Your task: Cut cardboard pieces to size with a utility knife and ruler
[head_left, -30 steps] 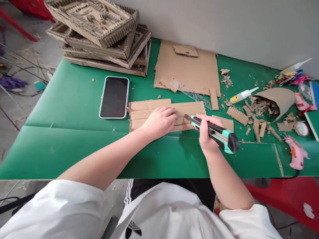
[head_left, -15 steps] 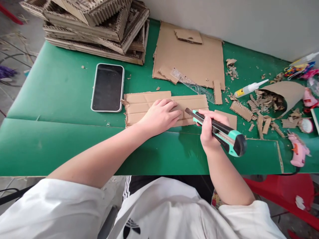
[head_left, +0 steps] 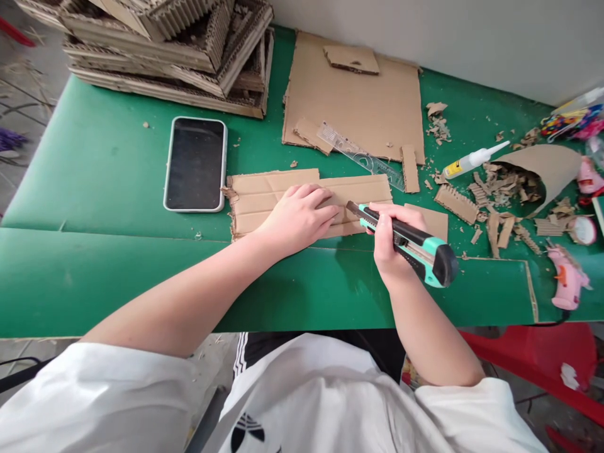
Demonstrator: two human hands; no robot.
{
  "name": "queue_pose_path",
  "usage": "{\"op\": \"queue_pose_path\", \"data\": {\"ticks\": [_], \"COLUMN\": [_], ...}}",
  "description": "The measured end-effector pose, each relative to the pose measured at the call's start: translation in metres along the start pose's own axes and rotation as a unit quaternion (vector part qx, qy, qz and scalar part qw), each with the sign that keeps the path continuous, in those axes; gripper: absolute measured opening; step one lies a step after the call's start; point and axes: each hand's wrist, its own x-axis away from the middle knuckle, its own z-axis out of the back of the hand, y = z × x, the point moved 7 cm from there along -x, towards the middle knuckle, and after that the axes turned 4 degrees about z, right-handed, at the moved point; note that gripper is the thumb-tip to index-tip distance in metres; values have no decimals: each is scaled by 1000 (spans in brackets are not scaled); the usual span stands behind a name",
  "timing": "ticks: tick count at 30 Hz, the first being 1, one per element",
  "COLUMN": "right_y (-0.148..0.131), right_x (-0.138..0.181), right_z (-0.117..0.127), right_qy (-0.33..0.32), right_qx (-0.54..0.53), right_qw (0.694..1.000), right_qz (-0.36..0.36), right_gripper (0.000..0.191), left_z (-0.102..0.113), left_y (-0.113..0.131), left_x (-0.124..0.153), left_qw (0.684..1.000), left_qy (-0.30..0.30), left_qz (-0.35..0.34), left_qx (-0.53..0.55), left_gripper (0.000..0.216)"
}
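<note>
A long flat cardboard strip (head_left: 264, 195) lies on the green table (head_left: 117, 264) in front of me. My left hand (head_left: 299, 217) rests on the strip's middle, fingers together and pressing it flat. My right hand (head_left: 389, 242) is closed round a black and teal utility knife (head_left: 410, 242). The knife's tip touches the strip just right of my left fingertips. A smaller cardboard piece (head_left: 431, 220) shows behind my right hand.
A phone (head_left: 195, 163) lies face up left of the strip. Stacked cardboard frames (head_left: 155, 50) fill the back left. A big cardboard sheet (head_left: 353, 100), a clear ruler (head_left: 361, 157), a glue bottle (head_left: 472, 160), scraps (head_left: 500, 189) and a pink glue gun (head_left: 569, 280) sit to the right.
The view has shifted slightly, so the table contents sit lower left in frame. Both hands keep their hold; the knife tip stays at the strip beside my left fingers.
</note>
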Motion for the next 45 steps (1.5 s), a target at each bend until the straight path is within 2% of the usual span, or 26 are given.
{"op": "queue_pose_path", "data": {"ticks": [5, 8, 11, 15, 18, 21, 24, 27, 31, 34, 36, 37, 39, 41, 43, 45], "right_y": [2, 2, 11, 34, 43, 45, 40, 32, 23, 23, 26, 28, 31, 34, 35, 37], "right_x": [-3, -11, -19, -24, -23, -24, -28, -32, -30, -30, -30, -31, -31, -31, -30, -29], "right_z": [2, 21, 43, 53, 62, 72, 75, 73, 69, 64, 62, 62, 62, 62, 61, 59], "right_qy": [22, 119, 222, 263, 303, 323, 293, 249, 262, 262, 257, 258, 258, 258, 252, 241], "right_qx": [-31, -57, -89, -176, -178, -172, -162, -150, -158, -170, -171, -168, -161, -161, -163, -159], "right_qw": [999, 990, 971, 940, 923, 919, 933, 949, 948, 946, 946, 945, 944, 943, 942, 944], "right_qz": [14, 42, 2, -129, -158, -147, -133, -119, -89, -90, -103, -109, -125, -136, -147, -158], "right_gripper": [11, 16, 26, 39, 33, 28, 27, 29, 17, 13, 12, 12, 13, 13, 14, 15], "left_z": [0, 3, 6, -4, -22, -22, 3, 34, 60, 69, 69, 66, 52, 41, 30, 19], "left_y": [0, -8, -27, -54, -55, -48, -52, -72, -100, -89, -63, -46, -12, 14, 21, 18], "left_x": [2, -6, -34, -93, -127, -136, -122, -90, -47, -25, -15, -10, -1, 12, 18, 22], "left_qw": [1000, 998, 997, 994, 987, 984, 992, 993, 974, 958, 957, 962, 973, 967, 977, 989], "left_qy": [-2, -25, -41, -54, -103, -108, -19, 95, 213, 271, 276, 258, 175, 123, 62, 1], "left_qz": [9, 31, 55, 63, -6, -65, -57, -9, 57, 53, 3, -49, -145, -218, -201, -145], "left_qx": [12, 44, 33, -68, -121, -123, -109, -64, -47, -74, -86, -77, -49, -39, -31, -11], "left_gripper": [25, 24, 25, 35, 29, 24, 31, 31, 24, 20, 18, 17, 16, 12, 13, 16]}}
